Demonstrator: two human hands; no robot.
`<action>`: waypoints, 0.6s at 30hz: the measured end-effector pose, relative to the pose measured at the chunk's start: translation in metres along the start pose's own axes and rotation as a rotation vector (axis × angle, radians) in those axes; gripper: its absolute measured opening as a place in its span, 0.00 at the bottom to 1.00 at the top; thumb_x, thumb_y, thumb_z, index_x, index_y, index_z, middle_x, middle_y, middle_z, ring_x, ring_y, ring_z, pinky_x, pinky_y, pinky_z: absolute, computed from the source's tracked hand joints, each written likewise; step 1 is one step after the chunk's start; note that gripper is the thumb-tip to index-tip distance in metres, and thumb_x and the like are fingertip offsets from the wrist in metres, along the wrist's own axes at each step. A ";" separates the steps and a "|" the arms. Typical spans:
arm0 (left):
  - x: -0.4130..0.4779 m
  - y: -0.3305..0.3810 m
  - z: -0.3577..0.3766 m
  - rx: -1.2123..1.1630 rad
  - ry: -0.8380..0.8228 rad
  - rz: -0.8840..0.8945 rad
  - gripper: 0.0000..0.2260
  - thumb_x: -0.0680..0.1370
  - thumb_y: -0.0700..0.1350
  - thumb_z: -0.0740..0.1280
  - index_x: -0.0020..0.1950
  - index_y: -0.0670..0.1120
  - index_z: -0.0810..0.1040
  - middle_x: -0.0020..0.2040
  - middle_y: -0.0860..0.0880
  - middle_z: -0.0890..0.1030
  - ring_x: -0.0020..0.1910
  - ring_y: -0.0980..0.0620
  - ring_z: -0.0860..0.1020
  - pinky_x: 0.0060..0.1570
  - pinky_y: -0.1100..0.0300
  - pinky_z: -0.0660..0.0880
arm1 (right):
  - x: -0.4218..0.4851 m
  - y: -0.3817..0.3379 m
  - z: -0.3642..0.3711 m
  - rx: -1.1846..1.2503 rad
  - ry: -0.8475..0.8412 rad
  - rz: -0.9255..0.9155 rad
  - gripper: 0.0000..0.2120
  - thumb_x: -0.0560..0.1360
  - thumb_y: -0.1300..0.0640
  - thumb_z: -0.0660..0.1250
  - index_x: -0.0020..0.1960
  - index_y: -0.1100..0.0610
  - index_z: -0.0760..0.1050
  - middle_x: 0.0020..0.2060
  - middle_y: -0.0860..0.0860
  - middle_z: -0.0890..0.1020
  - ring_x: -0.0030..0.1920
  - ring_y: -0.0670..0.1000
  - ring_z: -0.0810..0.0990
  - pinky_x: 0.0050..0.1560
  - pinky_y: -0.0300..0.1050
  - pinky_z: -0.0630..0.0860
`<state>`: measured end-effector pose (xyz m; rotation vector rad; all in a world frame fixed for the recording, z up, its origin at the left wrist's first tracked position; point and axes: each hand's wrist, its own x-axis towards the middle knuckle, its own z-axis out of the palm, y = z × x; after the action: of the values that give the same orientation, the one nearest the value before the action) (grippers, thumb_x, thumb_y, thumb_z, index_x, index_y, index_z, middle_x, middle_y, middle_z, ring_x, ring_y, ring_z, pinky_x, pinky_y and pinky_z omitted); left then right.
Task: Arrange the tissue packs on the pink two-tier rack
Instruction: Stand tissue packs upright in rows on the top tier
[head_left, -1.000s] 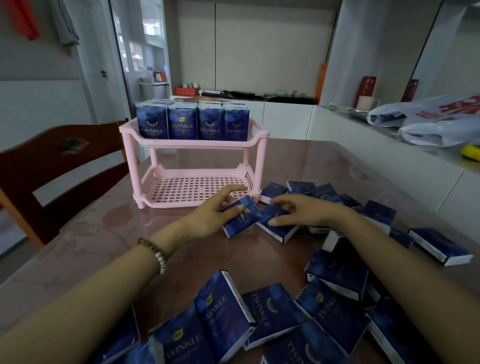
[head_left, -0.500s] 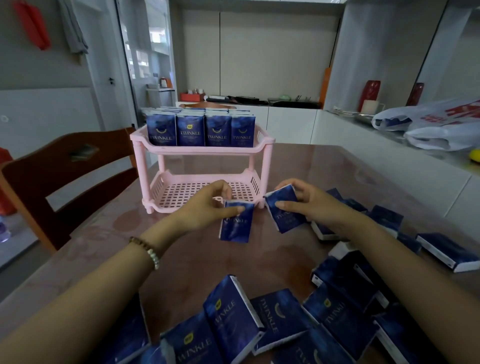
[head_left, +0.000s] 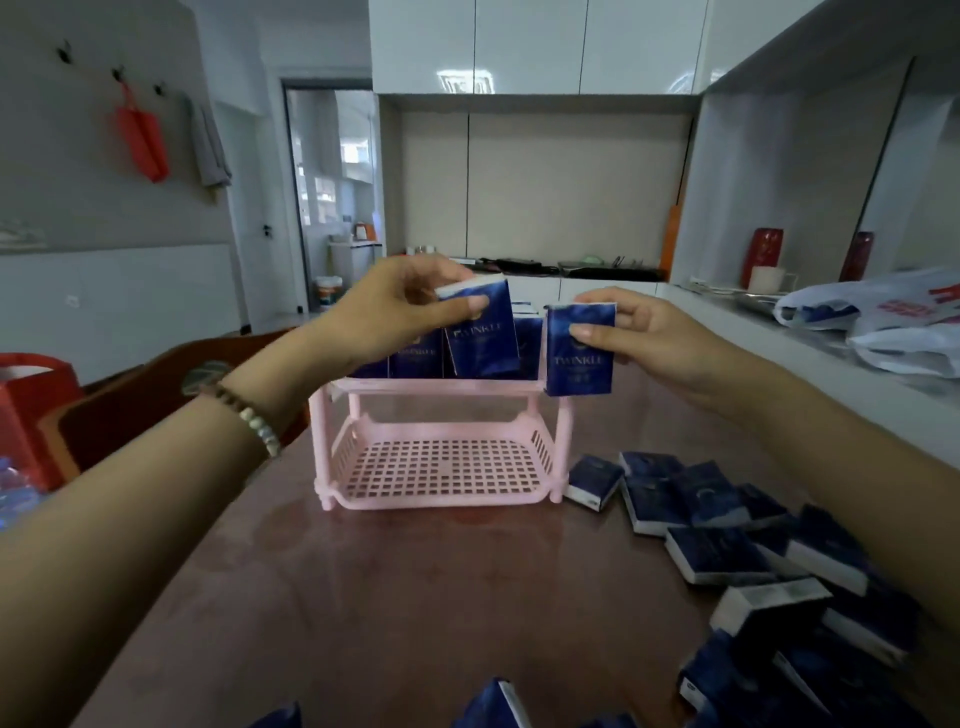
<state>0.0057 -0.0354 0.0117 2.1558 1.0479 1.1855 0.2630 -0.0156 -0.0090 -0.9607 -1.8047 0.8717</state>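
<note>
The pink two-tier rack (head_left: 441, 501) stands on the brown table. Its top tier holds a row of upright blue tissue packs (head_left: 415, 358), partly hidden by my hands; its bottom tier is bare mesh. My left hand (head_left: 379, 317) pinches one blue tissue pack (head_left: 480, 332) upright over the top tier, in front of the row. My right hand (head_left: 644, 332) holds another blue tissue pack (head_left: 579, 351) upright just past the rack's right end, at top-tier height. Several loose packs (head_left: 727, 540) lie on the table to the right.
A wooden chair (head_left: 156, 395) stands left of the table, with a red container (head_left: 26, 395) beyond it. A white counter on the right carries plastic bags (head_left: 893, 322), a mug and red vases. More packs lie at the near table edge (head_left: 493, 706).
Both hands have lifted from the table in front of the rack up to top-tier height, each carrying its pack. The view has tilted upward.
</note>
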 end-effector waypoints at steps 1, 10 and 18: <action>0.007 0.000 -0.005 0.016 0.028 0.003 0.07 0.74 0.47 0.68 0.52 0.49 0.78 0.52 0.47 0.82 0.51 0.49 0.81 0.48 0.52 0.81 | 0.009 -0.003 0.001 -0.014 0.015 -0.014 0.12 0.74 0.61 0.67 0.57 0.53 0.74 0.43 0.45 0.82 0.40 0.38 0.80 0.35 0.29 0.73; 0.046 -0.024 -0.006 0.109 0.108 -0.047 0.11 0.71 0.45 0.73 0.51 0.43 0.80 0.49 0.42 0.83 0.46 0.48 0.81 0.48 0.58 0.80 | 0.059 -0.003 0.008 -0.186 0.073 -0.077 0.11 0.73 0.59 0.70 0.54 0.52 0.76 0.49 0.49 0.79 0.43 0.42 0.77 0.38 0.32 0.73; 0.049 -0.045 0.001 0.146 0.096 -0.032 0.08 0.71 0.43 0.73 0.47 0.45 0.78 0.41 0.50 0.81 0.39 0.63 0.76 0.39 0.72 0.73 | 0.065 0.007 0.014 -0.376 -0.030 -0.142 0.09 0.74 0.61 0.68 0.53 0.53 0.76 0.47 0.43 0.79 0.33 0.38 0.78 0.36 0.28 0.75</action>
<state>0.0048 0.0309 0.0049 2.2011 1.2412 1.2427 0.2318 0.0418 0.0039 -1.0376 -2.0793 0.4682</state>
